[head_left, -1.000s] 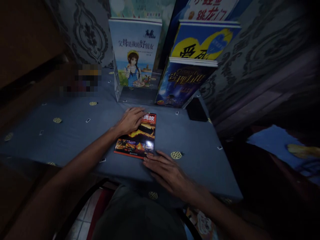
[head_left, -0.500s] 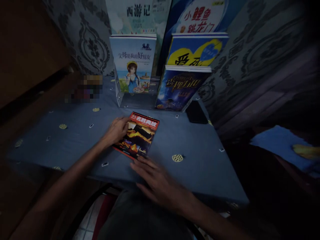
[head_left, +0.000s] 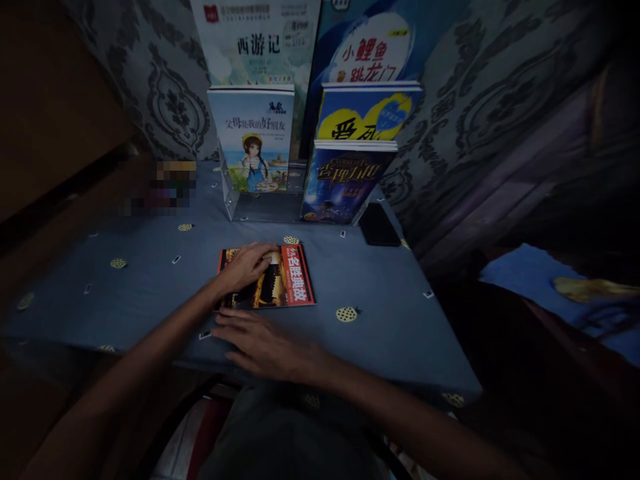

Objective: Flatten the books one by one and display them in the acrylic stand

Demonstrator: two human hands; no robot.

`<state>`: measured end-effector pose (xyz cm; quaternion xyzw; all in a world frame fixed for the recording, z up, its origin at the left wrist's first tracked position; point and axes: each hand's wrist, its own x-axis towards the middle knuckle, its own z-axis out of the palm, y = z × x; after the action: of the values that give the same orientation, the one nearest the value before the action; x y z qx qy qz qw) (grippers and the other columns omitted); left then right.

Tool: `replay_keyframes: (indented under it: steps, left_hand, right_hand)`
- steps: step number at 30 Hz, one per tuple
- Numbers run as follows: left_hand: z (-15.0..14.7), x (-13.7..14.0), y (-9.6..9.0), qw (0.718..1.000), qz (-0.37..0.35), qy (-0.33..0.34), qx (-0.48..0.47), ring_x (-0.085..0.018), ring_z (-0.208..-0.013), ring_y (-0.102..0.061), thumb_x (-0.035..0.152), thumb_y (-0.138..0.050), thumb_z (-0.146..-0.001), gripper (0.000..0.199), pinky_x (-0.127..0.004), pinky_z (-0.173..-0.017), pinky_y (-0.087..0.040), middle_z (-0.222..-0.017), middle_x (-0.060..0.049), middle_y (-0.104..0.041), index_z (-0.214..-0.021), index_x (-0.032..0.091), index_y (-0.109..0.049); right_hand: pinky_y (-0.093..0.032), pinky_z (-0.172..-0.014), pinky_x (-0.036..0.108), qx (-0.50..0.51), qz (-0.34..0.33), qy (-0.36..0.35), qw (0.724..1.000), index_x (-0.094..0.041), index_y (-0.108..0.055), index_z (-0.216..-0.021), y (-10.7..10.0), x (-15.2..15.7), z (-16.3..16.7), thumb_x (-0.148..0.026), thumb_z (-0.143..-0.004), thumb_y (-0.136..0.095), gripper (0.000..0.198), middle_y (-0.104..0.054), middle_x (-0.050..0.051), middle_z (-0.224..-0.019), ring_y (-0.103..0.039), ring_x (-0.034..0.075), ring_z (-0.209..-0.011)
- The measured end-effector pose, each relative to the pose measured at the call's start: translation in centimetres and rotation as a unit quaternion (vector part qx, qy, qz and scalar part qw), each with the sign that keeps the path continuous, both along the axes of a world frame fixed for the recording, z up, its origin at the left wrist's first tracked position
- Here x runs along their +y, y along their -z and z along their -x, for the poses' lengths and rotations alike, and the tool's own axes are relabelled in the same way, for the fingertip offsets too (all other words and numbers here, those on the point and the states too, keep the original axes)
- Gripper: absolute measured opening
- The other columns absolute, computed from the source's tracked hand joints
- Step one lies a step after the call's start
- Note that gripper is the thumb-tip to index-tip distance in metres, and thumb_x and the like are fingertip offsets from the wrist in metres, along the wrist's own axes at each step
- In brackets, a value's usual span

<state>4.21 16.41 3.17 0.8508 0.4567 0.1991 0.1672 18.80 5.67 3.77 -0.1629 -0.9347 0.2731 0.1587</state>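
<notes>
A book with a red, black and gold cover lies flat on the table, its title band turned to the right. Across its upper left part rests my left hand, fingers stretched out on the cover and hiding some of it. My right hand is flat with its fingers extended, just in front of the book's near edge. Its fingertips are close to the near left corner; whether they touch the book I cannot tell.
Behind stands a clear display rack with several books, among them a light blue book and a dark blue book. A black phone lies right of it. Blurred items sit far left. A patterned cloth covers the table.
The book has turned clockwise, so its title band went from the far side to the right. My left hand has slid further over the cover, and my right hand has moved left.
</notes>
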Motion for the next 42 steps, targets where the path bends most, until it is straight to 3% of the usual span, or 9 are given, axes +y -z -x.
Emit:
replay_keyframes:
  steps: [3, 6, 9, 11, 15, 21, 35, 42]
  left_hand:
    - [0.2, 0.2, 0.9, 1.0, -0.018, 0.003, 0.003, -0.022, -0.133, -0.055, 0.026, -0.04, -0.099, 0.039, -0.045, -0.115, -0.042, -0.143, -0.009, -0.061, -0.132, 0.019, -0.059]
    - [0.1, 0.2, 1.3, 0.999, -0.038, 0.005, 0.004, -0.022, -0.135, -0.054, 0.024, -0.04, -0.099, 0.04, -0.044, -0.116, -0.041, -0.142, -0.011, -0.061, -0.134, 0.017, -0.058]
    - [0.0, 0.1, 1.5, 0.998, -0.058, 0.001, 0.004, -0.022, -0.134, -0.055, 0.022, -0.04, -0.098, 0.042, -0.044, -0.115, -0.043, -0.141, -0.011, -0.062, -0.137, 0.017, -0.055]
    - [-0.1, 0.1, 1.6, 0.998, -0.069, -0.001, 0.008, -0.022, -0.132, -0.057, 0.02, -0.039, -0.098, 0.043, -0.045, -0.115, -0.044, -0.14, -0.011, -0.063, -0.138, 0.018, -0.054]
    - [-0.1, 0.1, 1.7, 0.997, -0.073, -0.001, 0.021, -0.024, -0.133, -0.056, 0.021, -0.04, -0.099, 0.042, -0.046, -0.114, -0.045, -0.14, -0.012, -0.062, -0.138, 0.018, -0.055]
    - [0.0, 0.2, 1.7, 0.997, -0.074, 0.003, 0.015, -0.023, -0.133, -0.056, 0.02, -0.04, -0.099, 0.041, -0.046, -0.113, -0.045, -0.141, -0.012, -0.062, -0.137, 0.019, -0.054]
    - [0.0, 0.1, 1.8, 0.997, -0.079, 0.003, 0.025, -0.023, -0.133, -0.055, 0.021, -0.039, -0.099, 0.041, -0.047, -0.113, -0.044, -0.14, -0.012, -0.062, -0.137, 0.018, -0.053]
    - [0.1, 0.3, 2.3, 0.995, -0.094, 0.008, 0.033, -0.024, -0.133, -0.056, 0.021, -0.038, -0.099, 0.041, -0.047, -0.114, -0.044, -0.14, -0.012, -0.063, -0.136, 0.016, -0.054]
  right_hand:
    - [-0.052, -0.103, 0.032, 0.069, 0.065, 0.041, 0.995, -0.019, -0.068, -0.125, -0.5, 1.1, -2.3, -0.024, -0.101, -0.051, 0.029, -0.074, 0.006, -0.122, -0.067, 0.016, -0.117]
    - [-0.058, -0.085, 0.029, 0.147, 0.087, 0.179, 0.969, -0.02, -0.073, -0.113, -0.7, 4.0, -4.6, -0.026, -0.102, -0.048, 0.028, -0.079, 0.004, -0.104, -0.074, 0.016, -0.091]
    - [-0.055, -0.095, 0.037, 0.162, 0.019, 0.292, 0.942, -0.02, -0.068, -0.122, 0.2, 8.2, -6.8, -0.024, -0.1, -0.046, 0.032, -0.076, 0.007, -0.115, -0.071, 0.021, -0.105]
    - [-0.052, -0.102, 0.043, 0.124, -0.018, 0.299, 0.946, -0.02, -0.062, -0.132, 1.4, 10.7, -8.0, -0.02, -0.097, -0.046, 0.038, -0.071, 0.009, -0.127, -0.066, 0.023, -0.116]
    - [-0.05, -0.106, 0.048, 0.077, -0.04, 0.273, 0.958, -0.02, -0.059, -0.136, 3.6, 13.0, -9.3, -0.02, -0.099, -0.04, 0.042, -0.069, 0.01, -0.129, -0.065, 0.023, -0.119]
    - [-0.038, -0.117, 0.057, 0.07, -0.049, 0.239, 0.967, -0.026, -0.052, -0.143, 4.3, 11.8, -10.3, -0.019, -0.101, -0.039, 0.045, -0.062, 0.008, -0.142, -0.056, 0.022, -0.134]
    - [-0.049, -0.109, 0.054, 0.09, -0.07, 0.197, 0.974, -0.02, -0.062, -0.131, 2.5, 3.7, -12.6, -0.015, -0.099, -0.049, 0.036, -0.071, 0.012, -0.128, -0.064, 0.023, -0.125]
    - [-0.05, -0.108, 0.05, 0.092, -0.089, 0.188, 0.974, -0.021, -0.063, -0.13, 2.9, 2.7, -13.0, -0.014, -0.098, -0.054, 0.035, -0.072, 0.012, -0.126, -0.064, 0.023, -0.125]
